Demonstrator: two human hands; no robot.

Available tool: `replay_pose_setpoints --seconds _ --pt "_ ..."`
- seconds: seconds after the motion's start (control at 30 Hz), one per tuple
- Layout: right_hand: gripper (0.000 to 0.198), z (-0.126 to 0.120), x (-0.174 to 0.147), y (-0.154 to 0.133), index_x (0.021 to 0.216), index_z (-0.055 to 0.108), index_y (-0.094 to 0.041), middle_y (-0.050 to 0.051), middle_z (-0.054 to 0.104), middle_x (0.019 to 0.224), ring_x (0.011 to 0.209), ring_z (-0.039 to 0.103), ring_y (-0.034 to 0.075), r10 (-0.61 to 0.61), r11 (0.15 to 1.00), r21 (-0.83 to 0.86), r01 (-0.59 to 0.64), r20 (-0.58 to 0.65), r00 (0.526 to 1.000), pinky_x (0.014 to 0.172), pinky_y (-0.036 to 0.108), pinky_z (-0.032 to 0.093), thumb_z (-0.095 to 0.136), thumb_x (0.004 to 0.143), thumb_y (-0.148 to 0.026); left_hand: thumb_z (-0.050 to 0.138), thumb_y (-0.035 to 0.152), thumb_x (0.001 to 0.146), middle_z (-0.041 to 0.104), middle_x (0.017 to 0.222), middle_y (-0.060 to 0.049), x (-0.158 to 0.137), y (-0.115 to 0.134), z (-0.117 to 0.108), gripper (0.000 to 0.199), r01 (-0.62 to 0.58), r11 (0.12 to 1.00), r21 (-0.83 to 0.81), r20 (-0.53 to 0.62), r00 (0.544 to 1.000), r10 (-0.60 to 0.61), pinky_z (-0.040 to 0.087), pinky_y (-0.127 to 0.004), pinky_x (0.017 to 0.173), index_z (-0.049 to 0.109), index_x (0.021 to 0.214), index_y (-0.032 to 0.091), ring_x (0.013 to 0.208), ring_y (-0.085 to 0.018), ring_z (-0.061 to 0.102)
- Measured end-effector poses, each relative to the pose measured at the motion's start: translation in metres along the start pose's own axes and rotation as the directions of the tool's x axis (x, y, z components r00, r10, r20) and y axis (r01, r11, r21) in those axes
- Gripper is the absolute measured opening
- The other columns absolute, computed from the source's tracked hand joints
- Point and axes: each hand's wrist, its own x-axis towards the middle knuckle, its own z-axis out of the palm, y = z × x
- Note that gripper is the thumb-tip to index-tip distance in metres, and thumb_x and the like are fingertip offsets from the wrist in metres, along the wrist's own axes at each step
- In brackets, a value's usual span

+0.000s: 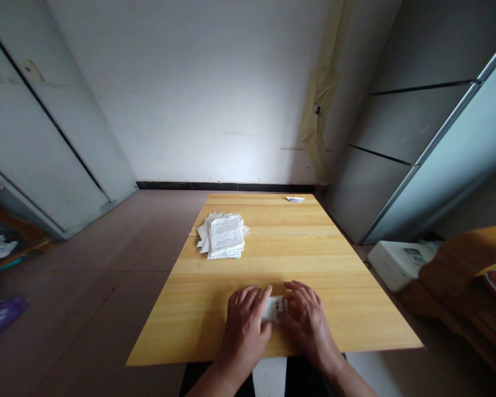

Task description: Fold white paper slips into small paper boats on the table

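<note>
Two hands around printed slip, paper stack (untidy) beyond, white box right

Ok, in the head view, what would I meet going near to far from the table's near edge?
The small printed white piece between the left hand and right hand → the paper stack → the small white object by the table's far edge → the black baseboard.
</note>
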Motion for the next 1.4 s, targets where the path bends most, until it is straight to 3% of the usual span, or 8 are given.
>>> replay_pose_setpoints --seconds 0.17,0.37,0.53,0.77,1.0,1.2,1.3,1.4 --pt "0.014 -0.008 0.006 -0.004 0.078 0.053 -0.022 0.005 0.064 0.096 0.094 0.059 0.021 -0.095 0.985 0.142 0.098 -0.031 0.995 0.080 0.034 0.045 0.049 0.074 -0.009 0.049 0.001 0.069 0.064 0.089 -0.004 0.010 0.006 -0.009 0.044 -0.026 0.997 -0.067 -0.105 0.994 0.019 0.040 -0.044 0.089 0.061 0.104 0.024 0.087 -0.022 0.056" --pt "0.014 -0.013 0.005 -0.013 0.081 0.054 -0.023 0.002 0.066 0.093 0.092 0.058 0.019 -0.257 0.966 0.028 0.258 -0.027 0.966 0.095 0.041 0.036 0.048 0.085 -0.012 0.048 -0.002 0.066 0.060 0.076 -0.002 0.013 -0.001 -0.011 0.026 -0.090 0.994 -0.061 -0.126 0.989 0.082 0.038 -0.040 0.080 0.060 0.072 0.021 0.081 -0.020 0.054" --pt "0.016 -0.013 0.003 -0.011 0.081 0.060 -0.022 0.005 0.068 0.093 0.090 0.058 0.020 -0.194 0.980 0.065 0.188 0.091 0.977 0.081 0.035 0.044 0.050 0.084 -0.010 0.047 -0.004 0.066 0.064 0.077 -0.001 0.010 -0.007 -0.008 0.028 -0.094 0.995 -0.020 -0.030 0.995 0.093 0.037 -0.038 0.078 0.060 0.070 0.021 0.081 -0.019 0.056" --pt "0.023 -0.018 0.008 -0.001 0.102 0.065 -0.021 0.008 0.064 0.102 0.090 0.057 0.021 -0.186 0.981 0.071 0.178 0.133 0.974 0.080 0.034 0.049 0.058 0.082 -0.013 0.044 -0.006 0.063 0.068 0.086 -0.001 0.005 -0.013 -0.010 0.036 -0.089 0.992 -0.086 0.003 0.996 0.090 0.039 -0.038 0.084 0.063 0.077 0.022 0.083 -0.017 0.061" --pt "0.013 -0.015 0.009 0.001 0.088 0.070 -0.024 0.005 0.062 0.098 0.089 0.056 0.020 -0.157 0.987 0.007 0.159 0.181 0.971 0.077 0.033 0.047 0.062 0.080 -0.017 0.045 -0.003 0.065 0.069 0.091 -0.001 0.002 -0.013 -0.016 0.032 -0.076 0.993 -0.086 0.054 0.995 0.081 0.036 -0.046 0.098 0.062 0.078 0.022 0.086 -0.018 0.063" --pt "0.009 -0.014 0.010 0.005 0.086 0.071 -0.026 0.004 0.062 0.093 0.086 0.057 0.018 -0.170 0.984 -0.021 0.177 0.201 0.965 0.075 0.031 0.046 0.064 0.081 -0.023 0.055 0.007 0.066 0.067 0.105 -0.003 -0.004 -0.010 -0.025 0.021 -0.103 0.991 -0.091 0.095 0.989 0.112 0.026 -0.055 0.106 0.061 0.080 0.022 0.101 -0.022 0.060" --pt "0.007 -0.011 0.013 0.006 0.083 0.071 -0.027 0.002 0.062 0.089 0.085 0.057 0.018 -0.151 0.987 -0.016 0.158 0.202 0.968 0.074 0.030 0.045 0.066 0.081 -0.024 0.058 0.010 0.070 0.066 0.106 -0.003 -0.007 -0.009 -0.025 0.011 -0.119 0.990 -0.074 0.073 0.990 0.125 0.028 -0.055 0.103 0.060 0.074 0.020 0.100 -0.023 0.058" --pt "0.007 -0.009 0.016 0.004 0.078 0.070 -0.026 0.002 0.061 0.087 0.084 0.057 0.017 -0.093 0.995 -0.013 0.098 0.209 0.973 0.073 0.030 0.043 0.065 0.081 -0.022 0.058 0.010 0.074 0.064 0.092 -0.003 -0.007 -0.010 -0.022 0.012 -0.106 0.994 -0.033 0.049 0.993 0.107 0.040 -0.045 0.086 0.059 0.067 0.019 0.088 -0.020 0.057"
